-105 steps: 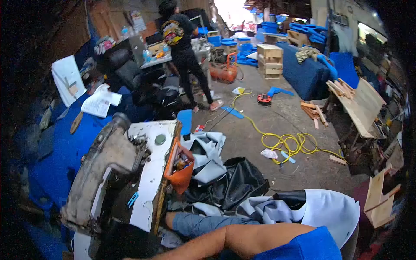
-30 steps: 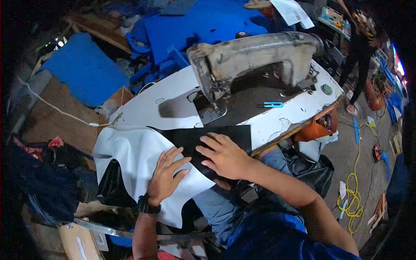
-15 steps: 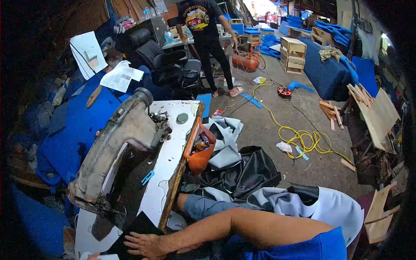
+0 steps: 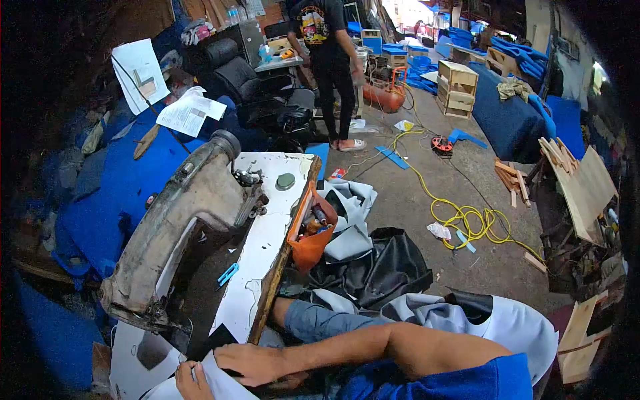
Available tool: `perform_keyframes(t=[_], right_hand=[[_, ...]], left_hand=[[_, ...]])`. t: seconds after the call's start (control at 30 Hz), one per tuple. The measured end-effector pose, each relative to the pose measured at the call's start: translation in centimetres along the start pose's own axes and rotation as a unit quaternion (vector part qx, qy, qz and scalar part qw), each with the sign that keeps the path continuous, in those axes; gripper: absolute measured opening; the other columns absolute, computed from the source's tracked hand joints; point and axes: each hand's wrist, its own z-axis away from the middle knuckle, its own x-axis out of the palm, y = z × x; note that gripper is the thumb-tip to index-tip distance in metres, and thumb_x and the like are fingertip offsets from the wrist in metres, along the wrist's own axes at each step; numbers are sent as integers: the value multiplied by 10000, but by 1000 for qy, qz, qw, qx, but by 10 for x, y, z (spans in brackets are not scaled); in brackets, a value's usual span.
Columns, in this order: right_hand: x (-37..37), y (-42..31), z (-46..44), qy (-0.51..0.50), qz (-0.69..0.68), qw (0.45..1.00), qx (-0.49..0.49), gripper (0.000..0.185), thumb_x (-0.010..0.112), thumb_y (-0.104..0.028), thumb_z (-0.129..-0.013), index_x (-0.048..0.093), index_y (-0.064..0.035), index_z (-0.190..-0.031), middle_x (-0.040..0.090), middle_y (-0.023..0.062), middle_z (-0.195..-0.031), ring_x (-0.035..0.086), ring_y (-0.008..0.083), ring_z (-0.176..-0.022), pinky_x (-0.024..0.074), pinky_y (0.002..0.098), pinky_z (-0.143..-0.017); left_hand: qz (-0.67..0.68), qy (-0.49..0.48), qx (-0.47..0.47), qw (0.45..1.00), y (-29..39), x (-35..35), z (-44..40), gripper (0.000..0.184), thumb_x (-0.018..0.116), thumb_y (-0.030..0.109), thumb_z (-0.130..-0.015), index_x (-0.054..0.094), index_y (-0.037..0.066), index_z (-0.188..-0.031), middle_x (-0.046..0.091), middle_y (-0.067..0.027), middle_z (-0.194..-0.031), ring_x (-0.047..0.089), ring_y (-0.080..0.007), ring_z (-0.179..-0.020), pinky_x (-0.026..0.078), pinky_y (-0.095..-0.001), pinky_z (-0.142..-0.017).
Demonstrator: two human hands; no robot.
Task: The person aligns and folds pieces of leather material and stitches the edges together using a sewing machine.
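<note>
Left hand pinches white sheet, apparently steadying it; right hand curls at its edge, hold unclear.

The left hand runs out of view at the bottom edge, wrist and all, and I can't make out how firmly it grips the smooth white sheet, itself cut off there. Where the fingertips of the right hand end against that sheet is unclear. Most of the flat black sheet is hidden below. The top edge crops the head of a black-clad person. Print on the loose white papers is too small to read; the open orange pouch conceals its lower contents.
</note>
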Motion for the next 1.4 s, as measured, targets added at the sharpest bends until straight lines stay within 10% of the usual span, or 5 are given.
perform_keyframes(t=[0.23, 0.97, 1.03, 1.4], right_hand=[[3, 9, 1, 86, 203, 946, -237, 549, 709, -104, -747, 592, -60, -1281, 501, 201, -1408, 458, 425, -1365, 395, 569, -1164], [5, 28, 9, 73, 277, 929, -234, 504, 630, -234, -859, 590, 24, -1289, 576, 276, -1389, 546, 407, -1346, 403, 499, -1169], [-10, 15, 0, -106, 242, 954, -141, 553, 661, -207, -816, 607, 22, -1317, 595, 240, -1405, 566, 373, -1317, 429, 517, -1121], [-21, -6, -4, -124, 292, 937, -149, 699, 749, -108, -719, 569, -43, -1391, 526, 145, -1508, 458, 340, -1443, 358, 533, -1206]], left_hand=[[0, 8, 2, 1000, -9, 5, 3, 284, 575, 231, -1061, 676, -33, -1090, 696, -236, -1002, 657, -438, -951, 514, -493, -870], [-9, 52, -15, 999, -22, 22, 6, 165, 666, 105, -957, 717, -11, -1062, 729, -219, -1058, 673, -405, -985, 519, -482, -899], [-25, 64, 26, 997, 4, 8, -3, 141, 686, 124, -954, 749, 19, -1026, 743, -173, -1101, 682, -372, -1008, 531, -458, -918], [29, 157, -158, 974, -17, 16, -41, 195, 775, 212, -909, 760, 39, -999, 712, -152, -992, 692, -338, -966, 541, -437, -874]])
